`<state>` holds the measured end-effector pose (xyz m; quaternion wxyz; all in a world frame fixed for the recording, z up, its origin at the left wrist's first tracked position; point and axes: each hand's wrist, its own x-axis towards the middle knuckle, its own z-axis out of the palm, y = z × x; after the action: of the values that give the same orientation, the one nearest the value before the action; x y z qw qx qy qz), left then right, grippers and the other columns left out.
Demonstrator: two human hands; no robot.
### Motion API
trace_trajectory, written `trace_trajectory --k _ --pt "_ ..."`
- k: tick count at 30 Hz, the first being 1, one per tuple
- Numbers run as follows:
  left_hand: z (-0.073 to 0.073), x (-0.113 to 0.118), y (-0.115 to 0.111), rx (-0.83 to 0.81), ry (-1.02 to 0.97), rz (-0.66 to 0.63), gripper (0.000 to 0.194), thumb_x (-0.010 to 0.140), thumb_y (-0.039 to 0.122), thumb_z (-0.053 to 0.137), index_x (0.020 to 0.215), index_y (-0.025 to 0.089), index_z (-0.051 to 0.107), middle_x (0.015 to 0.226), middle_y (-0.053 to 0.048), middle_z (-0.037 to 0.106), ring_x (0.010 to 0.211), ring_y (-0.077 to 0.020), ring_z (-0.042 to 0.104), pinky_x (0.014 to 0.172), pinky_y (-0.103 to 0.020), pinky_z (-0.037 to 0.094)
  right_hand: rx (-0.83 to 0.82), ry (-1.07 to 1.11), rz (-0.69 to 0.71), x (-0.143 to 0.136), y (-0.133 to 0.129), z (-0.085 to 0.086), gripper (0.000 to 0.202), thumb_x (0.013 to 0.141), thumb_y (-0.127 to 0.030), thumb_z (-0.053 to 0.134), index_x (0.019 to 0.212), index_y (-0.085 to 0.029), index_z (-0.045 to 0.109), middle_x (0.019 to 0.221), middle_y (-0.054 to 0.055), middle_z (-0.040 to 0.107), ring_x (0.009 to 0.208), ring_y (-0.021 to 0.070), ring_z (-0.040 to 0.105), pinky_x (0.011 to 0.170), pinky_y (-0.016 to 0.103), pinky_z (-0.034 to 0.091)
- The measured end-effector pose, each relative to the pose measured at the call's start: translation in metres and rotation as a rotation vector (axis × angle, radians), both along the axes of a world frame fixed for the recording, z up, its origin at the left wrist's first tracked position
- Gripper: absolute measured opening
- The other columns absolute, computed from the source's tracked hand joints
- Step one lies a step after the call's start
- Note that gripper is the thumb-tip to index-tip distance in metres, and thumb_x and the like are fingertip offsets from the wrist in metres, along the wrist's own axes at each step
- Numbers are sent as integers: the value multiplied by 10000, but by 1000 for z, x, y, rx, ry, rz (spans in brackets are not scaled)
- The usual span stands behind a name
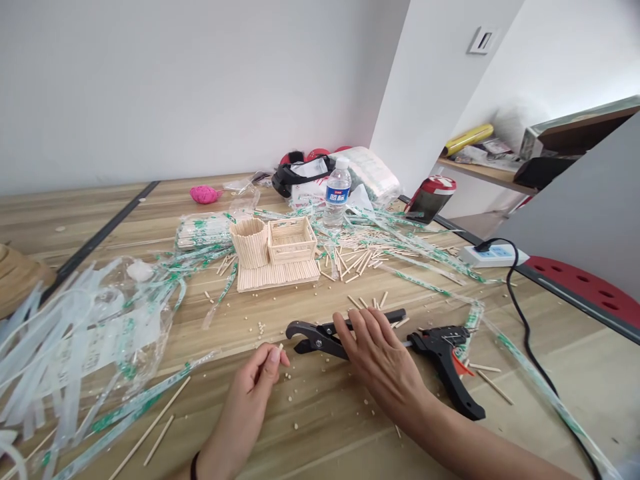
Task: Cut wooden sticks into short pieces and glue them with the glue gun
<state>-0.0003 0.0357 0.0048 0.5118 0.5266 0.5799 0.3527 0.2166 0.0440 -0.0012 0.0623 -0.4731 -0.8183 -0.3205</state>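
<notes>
My left hand is closed near the table's middle, pinching a small piece of wooden stick between thumb and fingers. Black cutting pliers lie on the wood table, jaws pointing left and apart. My right hand rests over their handles, palm down; whether it grips them is hard to see. Just right of it lies a black glue gun. Behind my hands stands a stick-built model: a round wooden cup and a square crate on a flat stick base.
Loose sticks and green-printed wrappers cover the table's back. A water bottle stands among them. Clear glue sticks are heaped at the left. At the right, a black cord runs from a power strip. Tiny cut bits lie around the pliers.
</notes>
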Motion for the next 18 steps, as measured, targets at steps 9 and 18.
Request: trace_trajectory --k 9,18 --pt "7 3 -7 -55 -81 57 424 809 613 516 789 199 602 582 73 329 507 -120 268 463 -233 224 48 86 68 6 6 -10 505 762 14 435 1262 -55 457 1101 177 564 1056 309 513 984 473 397" --pt "8 -2 -1 2 -137 129 296 764 475 658 876 206 609 758 26 560 678 -147 487 645 -241 398 -217 389 -6 -1 -2 4 733 551 9 485 1279 -65 446 1081 157 513 1057 323 471 1005 527 379"
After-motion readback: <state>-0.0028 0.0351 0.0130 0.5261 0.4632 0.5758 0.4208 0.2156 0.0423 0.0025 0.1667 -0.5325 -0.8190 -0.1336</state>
